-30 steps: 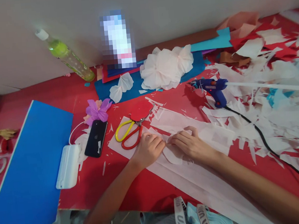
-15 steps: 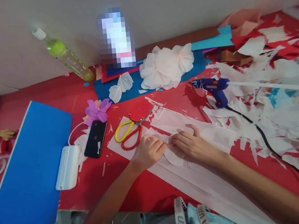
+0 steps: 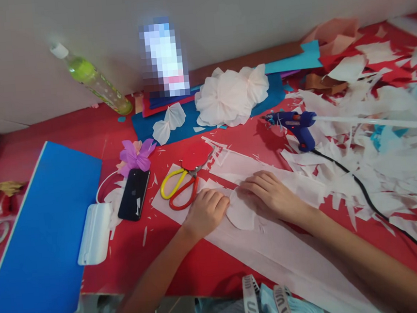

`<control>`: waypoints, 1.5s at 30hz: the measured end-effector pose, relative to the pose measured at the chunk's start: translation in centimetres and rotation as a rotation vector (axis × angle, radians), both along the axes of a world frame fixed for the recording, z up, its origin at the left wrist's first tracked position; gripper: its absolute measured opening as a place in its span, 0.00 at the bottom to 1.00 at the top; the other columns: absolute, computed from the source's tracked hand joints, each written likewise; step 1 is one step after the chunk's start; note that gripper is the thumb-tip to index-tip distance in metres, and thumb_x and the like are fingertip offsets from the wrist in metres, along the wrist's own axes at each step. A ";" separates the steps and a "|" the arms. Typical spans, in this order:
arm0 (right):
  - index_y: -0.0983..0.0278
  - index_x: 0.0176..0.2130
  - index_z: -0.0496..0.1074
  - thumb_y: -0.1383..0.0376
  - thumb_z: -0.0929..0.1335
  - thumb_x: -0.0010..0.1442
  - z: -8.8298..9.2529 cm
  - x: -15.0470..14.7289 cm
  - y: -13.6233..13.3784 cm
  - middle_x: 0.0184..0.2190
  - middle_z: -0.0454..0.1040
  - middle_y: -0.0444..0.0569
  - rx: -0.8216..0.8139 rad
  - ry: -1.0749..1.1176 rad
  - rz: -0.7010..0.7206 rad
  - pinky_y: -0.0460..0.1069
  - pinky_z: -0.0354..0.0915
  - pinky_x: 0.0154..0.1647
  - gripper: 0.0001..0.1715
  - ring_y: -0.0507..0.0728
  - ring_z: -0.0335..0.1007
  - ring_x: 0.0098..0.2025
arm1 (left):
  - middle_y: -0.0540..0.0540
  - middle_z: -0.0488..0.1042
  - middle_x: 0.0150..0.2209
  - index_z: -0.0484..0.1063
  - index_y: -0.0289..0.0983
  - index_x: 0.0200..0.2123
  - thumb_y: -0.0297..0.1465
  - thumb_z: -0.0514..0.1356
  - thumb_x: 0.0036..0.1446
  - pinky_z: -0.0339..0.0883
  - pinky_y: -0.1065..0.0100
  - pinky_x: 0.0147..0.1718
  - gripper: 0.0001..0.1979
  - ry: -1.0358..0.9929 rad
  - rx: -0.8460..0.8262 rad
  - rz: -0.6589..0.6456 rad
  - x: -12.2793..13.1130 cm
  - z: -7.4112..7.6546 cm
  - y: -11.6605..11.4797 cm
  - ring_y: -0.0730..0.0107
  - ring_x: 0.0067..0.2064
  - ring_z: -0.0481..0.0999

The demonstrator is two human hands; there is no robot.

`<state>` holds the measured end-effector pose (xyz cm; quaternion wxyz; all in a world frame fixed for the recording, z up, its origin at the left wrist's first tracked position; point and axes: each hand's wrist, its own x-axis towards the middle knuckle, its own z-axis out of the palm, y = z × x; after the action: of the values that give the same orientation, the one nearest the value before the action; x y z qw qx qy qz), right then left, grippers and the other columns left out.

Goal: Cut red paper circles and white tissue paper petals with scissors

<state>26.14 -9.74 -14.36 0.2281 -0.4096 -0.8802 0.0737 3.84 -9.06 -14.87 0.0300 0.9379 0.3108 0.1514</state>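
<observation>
Head view: left hand curled at pale paper disc. Right hand arched over disc; cannot tell either grip.

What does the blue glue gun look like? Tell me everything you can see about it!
The glue gun is dark blue and looks plastic, with a small red light on its handle. Pale bluish bits cling around the nozzle, which points left in the picture. A long whitish glue stick pokes out the back, over paper scraps, and a black cord runs from the handle's bottom. It's on the red table, beyond the right hand, which doesn't touch it. I can't tell whether it's propped up.
</observation>
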 end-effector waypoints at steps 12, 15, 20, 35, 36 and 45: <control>0.68 0.46 0.68 0.69 0.58 0.63 -0.8 2.6 1.1 0.42 0.71 0.55 0.029 -0.165 -0.172 0.54 0.60 0.43 0.14 0.59 0.64 0.40 | 0.46 0.70 0.32 0.66 0.35 0.33 0.25 0.49 0.61 0.61 0.62 0.38 0.07 -0.080 -0.061 0.141 -1.9 0.2 -3.1 0.66 0.36 0.66; 0.68 0.44 0.68 0.71 0.59 0.62 -0.1 2.7 0.8 0.41 0.71 0.55 0.057 -0.152 -0.206 0.54 0.60 0.43 0.13 0.59 0.64 0.41 | 0.46 0.70 0.31 0.66 0.35 0.33 0.25 0.49 0.61 0.61 0.62 0.38 0.08 -0.096 -0.102 0.157 -2.0 0.7 -3.6 0.67 0.36 0.66; 0.65 0.41 0.68 0.73 0.60 0.61 1.4 1.5 -0.1 0.38 0.71 0.54 0.088 0.075 -0.230 0.52 0.61 0.40 0.10 0.58 0.64 0.40 | 0.46 0.70 0.35 0.66 0.36 0.34 0.26 0.49 0.62 0.60 0.63 0.39 0.07 -0.111 -0.099 0.193 -0.5 2.2 -1.6 0.67 0.37 0.67; 0.65 0.39 0.70 0.67 0.61 0.63 -1.0 -1.3 2.4 0.36 0.73 0.52 0.086 -0.066 -0.070 0.53 0.55 0.44 0.10 0.57 0.62 0.38 | 0.46 0.66 0.30 0.66 0.36 0.31 0.27 0.49 0.62 0.55 0.62 0.35 0.09 0.043 0.077 0.222 2.0 0.3 3.4 0.65 0.34 0.64; 0.65 0.39 0.70 0.68 0.61 0.63 -1.0 -1.3 2.4 0.36 0.73 0.52 0.092 -0.066 -0.069 0.53 0.54 0.45 0.09 0.57 0.61 0.38 | 0.47 0.66 0.29 0.67 0.36 0.31 0.27 0.49 0.62 0.55 0.62 0.35 0.09 0.038 0.074 0.223 1.9 0.2 3.4 0.65 0.34 0.64; 0.66 0.39 0.70 0.68 0.62 0.62 -1.0 -1.8 2.5 0.35 0.73 0.49 0.051 -0.010 -0.061 0.52 0.53 0.43 0.07 0.56 0.60 0.37 | 0.48 0.67 0.28 0.69 0.36 0.32 0.27 0.50 0.62 0.56 0.64 0.36 0.09 -0.015 0.041 0.222 1.8 0.3 3.3 0.67 0.33 0.64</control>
<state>24.37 -7.21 -15.35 0.2360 -0.4304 -0.8702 0.0421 5.59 -5.72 -14.60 -0.0038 0.8969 0.4094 0.1673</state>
